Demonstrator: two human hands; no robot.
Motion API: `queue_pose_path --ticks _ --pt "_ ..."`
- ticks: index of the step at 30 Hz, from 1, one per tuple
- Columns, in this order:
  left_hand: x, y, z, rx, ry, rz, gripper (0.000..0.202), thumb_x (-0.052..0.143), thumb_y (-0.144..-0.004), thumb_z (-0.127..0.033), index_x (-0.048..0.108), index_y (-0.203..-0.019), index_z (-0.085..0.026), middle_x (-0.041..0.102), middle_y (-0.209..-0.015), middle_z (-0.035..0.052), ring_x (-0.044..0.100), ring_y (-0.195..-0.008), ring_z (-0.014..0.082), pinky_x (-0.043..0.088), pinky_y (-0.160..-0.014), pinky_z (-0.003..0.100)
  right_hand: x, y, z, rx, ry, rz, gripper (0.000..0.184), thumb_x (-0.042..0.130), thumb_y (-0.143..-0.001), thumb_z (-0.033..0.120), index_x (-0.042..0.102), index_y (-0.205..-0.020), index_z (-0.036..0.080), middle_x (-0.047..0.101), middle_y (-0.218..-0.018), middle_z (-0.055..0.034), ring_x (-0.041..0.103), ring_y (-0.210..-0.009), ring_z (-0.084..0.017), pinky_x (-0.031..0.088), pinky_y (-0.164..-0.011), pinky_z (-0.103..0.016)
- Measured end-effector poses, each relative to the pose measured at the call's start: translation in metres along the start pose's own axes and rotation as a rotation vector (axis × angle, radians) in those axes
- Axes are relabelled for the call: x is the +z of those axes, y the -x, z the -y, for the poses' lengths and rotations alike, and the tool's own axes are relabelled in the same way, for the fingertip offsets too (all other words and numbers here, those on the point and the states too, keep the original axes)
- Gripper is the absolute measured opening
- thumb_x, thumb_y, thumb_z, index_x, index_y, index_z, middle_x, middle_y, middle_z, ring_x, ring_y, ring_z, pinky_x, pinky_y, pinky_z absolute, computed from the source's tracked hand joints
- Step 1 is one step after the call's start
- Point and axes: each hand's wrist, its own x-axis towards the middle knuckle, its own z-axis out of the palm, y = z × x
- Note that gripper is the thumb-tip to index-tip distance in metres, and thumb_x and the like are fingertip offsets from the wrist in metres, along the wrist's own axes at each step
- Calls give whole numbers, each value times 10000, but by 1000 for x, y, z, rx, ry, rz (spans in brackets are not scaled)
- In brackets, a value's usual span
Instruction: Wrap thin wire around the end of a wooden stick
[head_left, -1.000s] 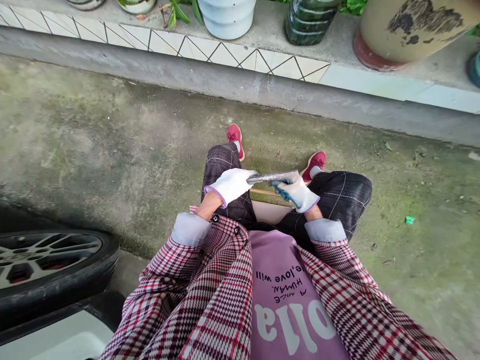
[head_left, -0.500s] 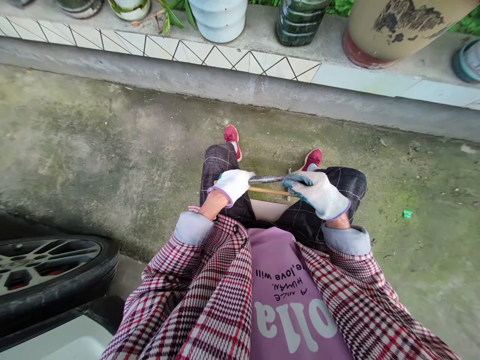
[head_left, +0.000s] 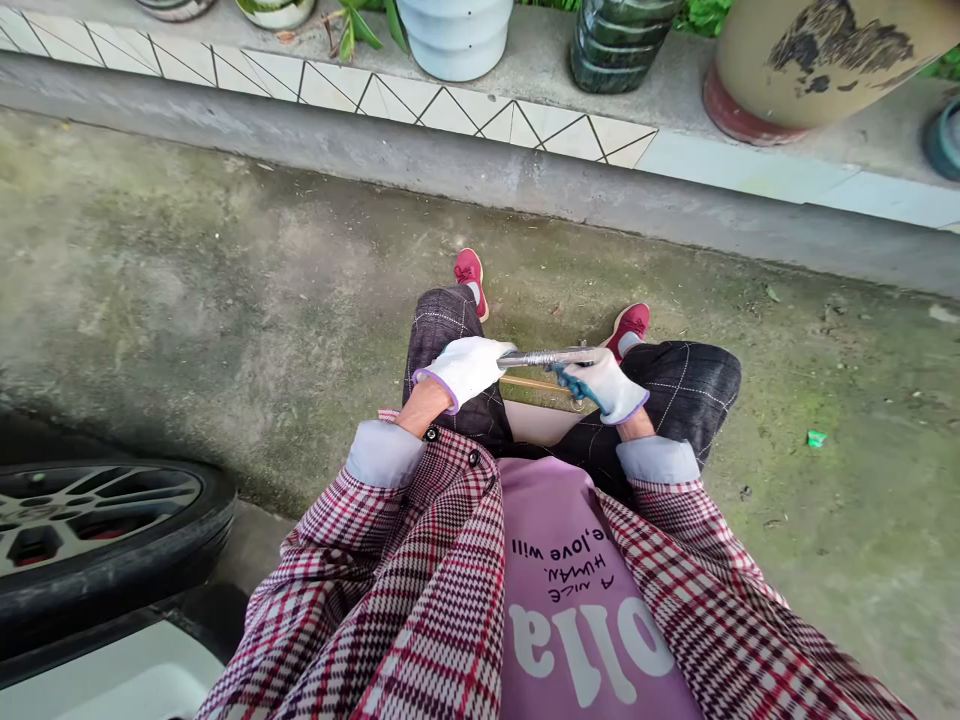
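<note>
A hacksaw (head_left: 536, 357) with a grey tubular metal frame and a thin yellowish blade (head_left: 536, 383) lies crosswise over my lap. My left hand (head_left: 466, 372), in a white glove with a purple cuff, is wrapped round its left part and hides that end. At the other end, my right hand (head_left: 600, 385), gloved in white with blue-coated fingers, has its fingers bent round the frame's end and the blade's end. A small metal fitting (head_left: 577, 403) shows below those fingers. Exactly what the right fingertips pinch is hidden.
Ahead runs a low tiled ledge (head_left: 420, 105) carrying several plant pots, among them a white pot (head_left: 455, 38) and a large tan pot (head_left: 817, 65). A car wheel (head_left: 97, 540) stands at the left. A green scrap (head_left: 816, 438) lies on the concrete ground (head_left: 300, 280).
My right hand has moved inward and turned, so the frame's right end now shows above its fingers. My left hand keeps its grip. The view has shifted slightly.
</note>
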Motion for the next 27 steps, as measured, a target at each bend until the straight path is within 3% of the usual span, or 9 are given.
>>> queue_pose_path --ticks 3,6,12,18,23,27 --pt "0 -1 -2 -32 -32 16 304 486 -954 -308 726 -1137 -272 783 -982 41 733 -904 216 494 -741 271 14 19 -5 14 58 31 257 692 -765 388 780 -857 164 633 -609 3 450 -472 -95 343 -427 -244" --pt "0 -2 -6 -57 -60 45 327 466 -946 -275 723 -1148 -281 786 -1000 48 735 -912 230 496 -727 284 17 38 -2 -84 181 58 254 647 -825 385 790 -868 179 692 -687 -12 545 -560 -122 419 -508 -251" --pt "-1 -4 -13 -105 -82 72 355 464 -955 -258 706 -1213 -289 789 -1022 67 739 -940 240 516 -778 290 -8 62 27 -262 330 53 251 633 -888 358 817 -981 216 785 -911 -40 686 -768 -179 527 -710 -285" --pt "-1 -1 -13 -15 -90 106 355 455 -962 -252 710 -1206 -291 789 -1023 60 742 -952 229 515 -780 275 -31 32 48 -322 345 -56 196 635 -818 294 802 -881 214 787 -883 -37 699 -827 -205 532 -772 -302" --pt "-1 3 -9 37 -61 93 354 462 -958 -273 710 -1211 -282 783 -972 46 732 -905 206 497 -751 259 -27 -1 33 -206 132 -47 204 661 -744 304 795 -832 177 736 -757 -35 631 -684 -173 482 -590 -266" --pt "1 1 -4 56 -37 85 359 457 -966 -297 709 -1223 -290 780 -949 33 726 -874 191 479 -737 249 -19 -6 16 -186 -6 -11 231 735 -726 398 782 -768 176 724 -766 -41 617 -690 -166 479 -583 -255"
